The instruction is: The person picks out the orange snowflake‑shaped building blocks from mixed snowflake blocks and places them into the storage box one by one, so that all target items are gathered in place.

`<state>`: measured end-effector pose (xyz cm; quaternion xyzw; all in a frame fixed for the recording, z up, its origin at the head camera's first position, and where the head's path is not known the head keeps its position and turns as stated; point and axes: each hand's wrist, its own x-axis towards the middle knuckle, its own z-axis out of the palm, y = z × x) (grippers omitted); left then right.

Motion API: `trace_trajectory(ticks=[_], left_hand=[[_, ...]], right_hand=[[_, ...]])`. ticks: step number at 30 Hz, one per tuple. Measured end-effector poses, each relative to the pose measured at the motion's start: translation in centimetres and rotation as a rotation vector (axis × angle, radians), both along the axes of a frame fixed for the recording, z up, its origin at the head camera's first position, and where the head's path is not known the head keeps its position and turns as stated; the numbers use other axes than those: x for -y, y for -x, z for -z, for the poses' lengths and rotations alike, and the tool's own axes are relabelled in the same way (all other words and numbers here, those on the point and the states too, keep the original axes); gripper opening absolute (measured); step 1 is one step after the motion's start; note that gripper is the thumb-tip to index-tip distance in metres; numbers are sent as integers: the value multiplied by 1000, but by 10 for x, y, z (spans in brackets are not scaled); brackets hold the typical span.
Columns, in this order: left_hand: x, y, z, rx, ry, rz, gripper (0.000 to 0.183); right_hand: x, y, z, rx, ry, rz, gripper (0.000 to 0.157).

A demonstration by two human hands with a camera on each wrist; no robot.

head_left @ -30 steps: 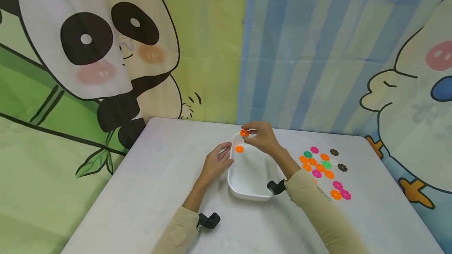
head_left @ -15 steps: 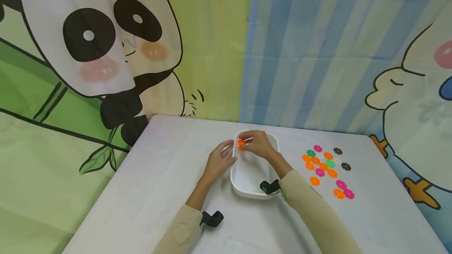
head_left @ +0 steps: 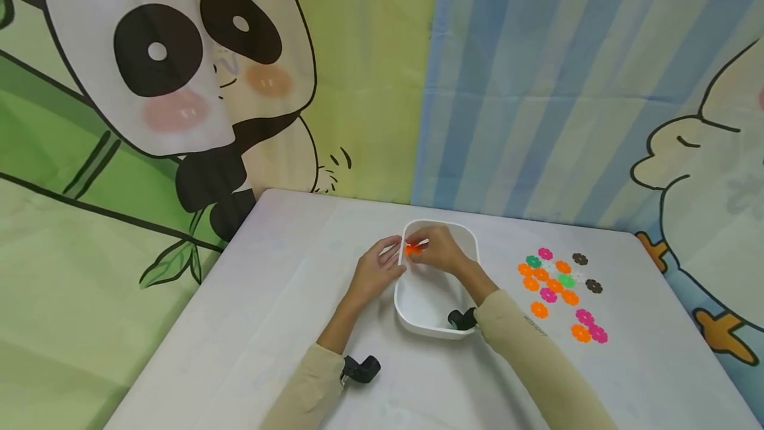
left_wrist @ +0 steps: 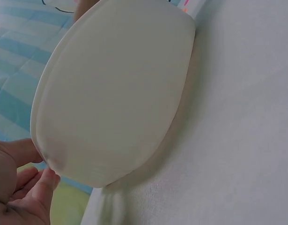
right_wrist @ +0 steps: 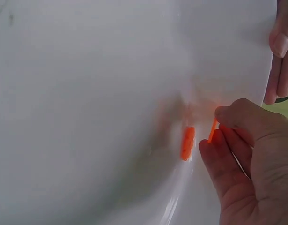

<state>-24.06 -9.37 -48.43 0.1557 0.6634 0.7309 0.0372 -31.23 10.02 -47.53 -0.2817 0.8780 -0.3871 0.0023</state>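
Note:
A white plastic tub (head_left: 418, 330) with rounded corners stands on the table. At its left side my left hand (head_left: 373, 274) holds the rim; the left wrist view shows its thumb and fingers (left_wrist: 40, 190) around the tub's edge. Inside the tub, near the far left wall, my right hand (head_left: 443, 251) pinches a thin orange snowflake-shaped plastic disc (right_wrist: 212, 130) between thumb and fingertips. Another orange disc (right_wrist: 188, 143) stands nearly on edge against the tub's inner wall, just beside the fingertips. The head view largely hides this second disc behind the right hand.
Right of the tub, several flower-shaped discs lie scattered: orange (head_left: 540, 310), pink (head_left: 585, 316), green (head_left: 566, 281), brown (head_left: 593, 286) and white. A white table (head_left: 286, 284) carries everything, backed by a cartoon curtain (head_left: 370, 85). Each wrist bears a black camera (head_left: 361, 369).
My right hand has lowered the orange disc from above the far rim into the tub, bringing it to the left wall. The left hand stays at the rim.

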Motion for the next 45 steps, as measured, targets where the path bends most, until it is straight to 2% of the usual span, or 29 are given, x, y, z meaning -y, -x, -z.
trace_trajectory(ticks=[5,12,19,23,26,30,34,38,41,45], left_hand=[[-2,3,4,3,54,-46,61],[-2,2,3,10,70,-70,60],[-2,3,3,38,18,-37,62],[-2,3,1,33,2,-8,62],[-2,4,2,28,28,-17,62],[-2,3,2,34,69,-64,60],[-5,2,2,33,69,-88,59],[-6,1,3,28,58,-99,59],[-6,0,3,26,70,-106,58],[-6,0,5,25,84,-106,58]], right_hand=[[-1,-2,4,17,-56,-20,29],[0,-4,6,-27,-138,-55,27],[0,-5,6,-72,-181,-95,24],[-3,-3,4,-79,-144,-88,26],[-6,-2,-7,-75,-67,-69,29],[-10,-4,-41,-105,23,-47,29],[-34,-9,-79,-202,45,-11,30],[-74,-17,-100,-225,14,50,31],[-109,-25,-101,-195,-32,120,30],[-155,-37,-83,-128,-102,226,29]])
